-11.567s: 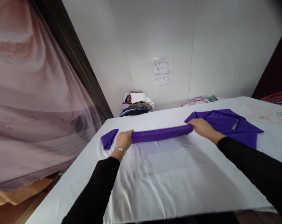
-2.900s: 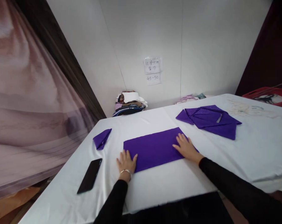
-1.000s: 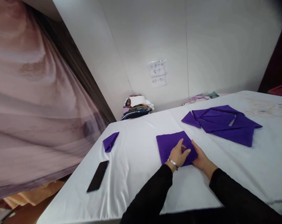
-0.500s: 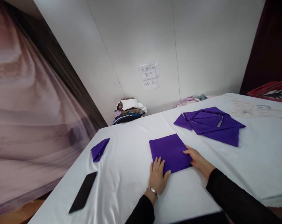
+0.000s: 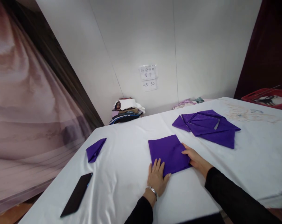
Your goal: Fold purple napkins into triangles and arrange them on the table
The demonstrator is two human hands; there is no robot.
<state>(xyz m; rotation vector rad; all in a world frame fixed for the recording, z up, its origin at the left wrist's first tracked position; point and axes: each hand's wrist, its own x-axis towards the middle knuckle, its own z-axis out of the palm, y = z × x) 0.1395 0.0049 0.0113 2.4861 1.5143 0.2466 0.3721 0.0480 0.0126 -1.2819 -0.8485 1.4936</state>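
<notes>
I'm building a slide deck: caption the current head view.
The left hand rests on a folded purple cloth while the right hand holds its edge on a white-covered table.

right hand [image 5: 194, 158]: partly hidden by purple cloth [image 5: 167, 152] | red basket [image 5: 273, 105]: cut off (right edge) | upper sign [image 5: 148, 72]: blurred

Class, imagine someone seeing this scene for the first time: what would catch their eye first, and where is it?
Probably the folded purple cloth on the white tablecloth, with the left hand flat at its near left corner and the right hand gripping its right edge. Next come the heap of purple cloth farther back on the right and the dark, flat, phone-like object at the near left.
</notes>
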